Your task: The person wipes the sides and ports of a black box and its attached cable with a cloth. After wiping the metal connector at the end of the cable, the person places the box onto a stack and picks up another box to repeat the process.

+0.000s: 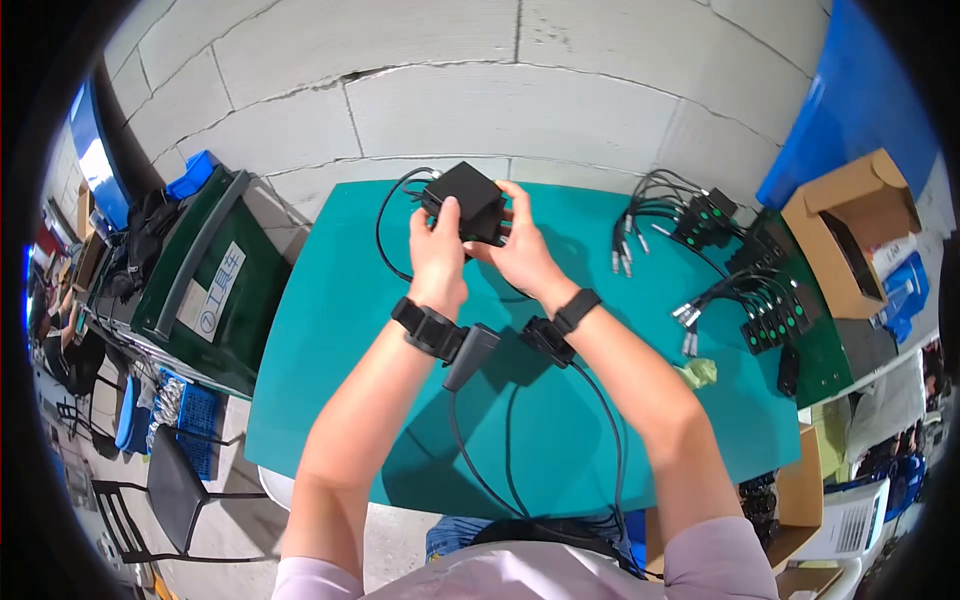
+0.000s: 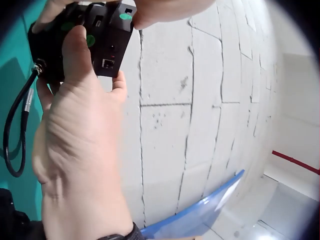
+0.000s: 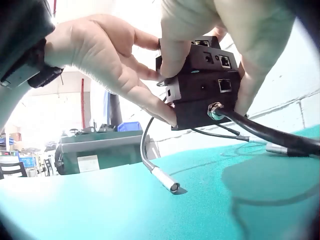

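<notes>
Both hands hold a stack of black boxes (image 1: 464, 199) above the back of the green table (image 1: 340, 330). The left hand (image 1: 437, 256) grips its left side, thumb on the near face; the right hand (image 1: 523, 250) grips its right side. In the left wrist view the boxes (image 2: 107, 42) show ports and green round stickers, with the left hand (image 2: 82, 130) around them. In the right wrist view, a black cable (image 3: 270, 132) runs from a round connector on the lower box (image 3: 195, 105), and a cable with a silver plug (image 3: 165, 180) hangs beside it.
More black boxes with green stickers (image 1: 775, 318) and bundled cables (image 1: 640, 215) lie on the table's right side, near a crumpled green piece (image 1: 698, 373). An open cardboard box (image 1: 850, 235) stands at the right. A dark green bin (image 1: 215, 290) stands left; a block wall (image 1: 430, 110) rises behind.
</notes>
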### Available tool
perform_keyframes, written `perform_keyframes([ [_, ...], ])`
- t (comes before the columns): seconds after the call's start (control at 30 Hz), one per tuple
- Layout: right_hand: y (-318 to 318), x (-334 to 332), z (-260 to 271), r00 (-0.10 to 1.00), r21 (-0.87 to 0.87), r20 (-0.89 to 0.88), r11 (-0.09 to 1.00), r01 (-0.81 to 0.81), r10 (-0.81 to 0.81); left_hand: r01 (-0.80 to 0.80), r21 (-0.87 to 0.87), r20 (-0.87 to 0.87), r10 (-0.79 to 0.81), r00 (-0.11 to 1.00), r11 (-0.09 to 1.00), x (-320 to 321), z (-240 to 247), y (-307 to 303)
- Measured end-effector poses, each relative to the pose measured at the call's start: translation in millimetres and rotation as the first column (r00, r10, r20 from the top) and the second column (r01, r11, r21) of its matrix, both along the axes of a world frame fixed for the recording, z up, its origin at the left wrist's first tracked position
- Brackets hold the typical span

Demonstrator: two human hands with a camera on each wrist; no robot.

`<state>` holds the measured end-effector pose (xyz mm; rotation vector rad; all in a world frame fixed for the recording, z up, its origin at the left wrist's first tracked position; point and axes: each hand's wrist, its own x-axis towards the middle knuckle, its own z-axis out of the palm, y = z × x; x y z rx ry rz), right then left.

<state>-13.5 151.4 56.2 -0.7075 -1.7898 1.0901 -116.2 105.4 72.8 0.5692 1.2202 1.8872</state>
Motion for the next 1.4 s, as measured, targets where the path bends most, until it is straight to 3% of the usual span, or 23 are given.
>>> perform_keyframes([
  [0.23, -48, 104, 15, 0.991, 0.036, -0.039, 0.991, 0.130, -0.129, 0.145, -0.014, -0.053, -0.146, 0.988, 0.989, 101, 22, -42],
  [0.3, -58, 121, 27, 0.986, 0.076, -0.090, 0.986, 0.150, -0.143, 0.192, 0.058, -0.098, -0.185, 0.978, 0.980, 117, 39, -54],
  [0.4, -74, 141, 47, 0.968, 0.167, -0.090, 0.954, 0.248, -0.236, 0.308, 0.071, -0.195, -0.289, 0.937, 0.949, 134, 65, -71],
  [0.5, -88, 161, 66, 0.929, 0.287, -0.197, 0.887, 0.361, -0.314, 0.365, 0.130, -0.228, -0.331, 0.916, 0.922, 154, 91, -86],
  [0.6, -111, 189, 89, 0.894, 0.337, -0.272, 0.835, 0.435, -0.356, 0.467, 0.225, -0.280, -0.403, 0.871, 0.855, 178, 109, -97],
  [0.7, -133, 217, 108, 0.862, 0.337, -0.265, 0.796, 0.502, -0.431, 0.547, 0.203, -0.269, -0.490, 0.829, 0.812, 203, 123, -108],
  [0.83, -144, 249, 107, 0.846, 0.284, -0.142, 0.798, 0.532, -0.514, 0.616, 0.168, -0.201, -0.585, 0.786, 0.769, 228, 109, -97],
  [1.0, -109, 272, 67, 0.796, 0.276, 0.069, 0.778, 0.564, -0.601, 0.685, 0.028, -0.024, -0.685, 0.728, 0.728, 242, 65, -57],
  [1.13, -58, 279, 25, 0.817, 0.275, 0.072, 0.799, 0.535, -0.572, 0.695, -0.108, 0.025, -0.697, 0.717, 0.711, 244, 33, -10],
  [1.4, 13, 290, -17, 0.870, 0.059, 0.035, 0.870, 0.489, -0.491, 0.690, -0.100, 0.027, -0.691, 0.722, 0.717, 257, 0, 56],
])
